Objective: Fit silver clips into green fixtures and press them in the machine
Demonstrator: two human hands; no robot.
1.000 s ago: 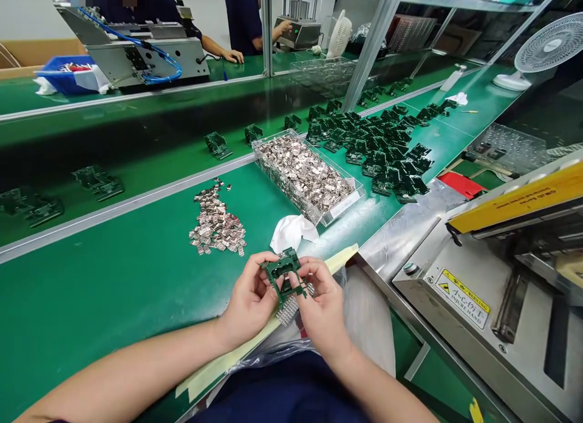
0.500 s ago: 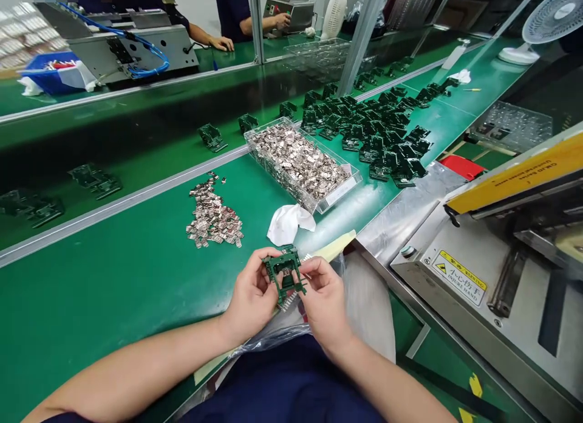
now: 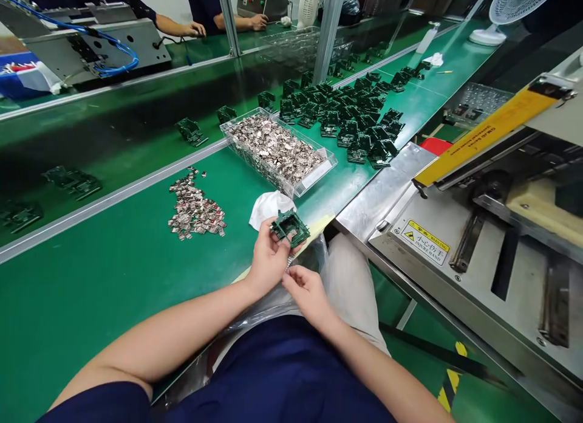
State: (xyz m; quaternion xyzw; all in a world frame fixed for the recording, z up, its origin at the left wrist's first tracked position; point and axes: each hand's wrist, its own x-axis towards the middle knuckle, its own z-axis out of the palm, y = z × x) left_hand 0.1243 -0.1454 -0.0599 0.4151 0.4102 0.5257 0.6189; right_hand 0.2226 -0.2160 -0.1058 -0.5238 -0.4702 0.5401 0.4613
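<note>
My left hand (image 3: 268, 259) holds a dark green plastic fixture (image 3: 289, 227) by its edge, just in front of a white cloth (image 3: 272, 207). Below it, my right hand (image 3: 307, 294) has its fingertips pinched together on a thin silvery metal strip (image 3: 290, 262), which is small and partly hidden. Further up the green bench, a loose pile of small metal parts (image 3: 195, 209) lies to the left of my hands. A clear acrylic tray (image 3: 255, 161) full of the same parts stands beyond the cloth, with many green fixtures (image 3: 350, 125) massed to its right.
A steel machine with a yellow bar and a warning label (image 3: 426, 242) stands close on the right. A clear plastic bag (image 3: 255, 307) lies over my lap. A co-worker's hands (image 3: 195, 29) rest at a machine across the bench. A white fan (image 3: 514, 10) stands far right.
My view has swung to the right and down. The hands have separated: the left has lifted the green fixture away, and the right has dropped lower with its fingers pinched.
</note>
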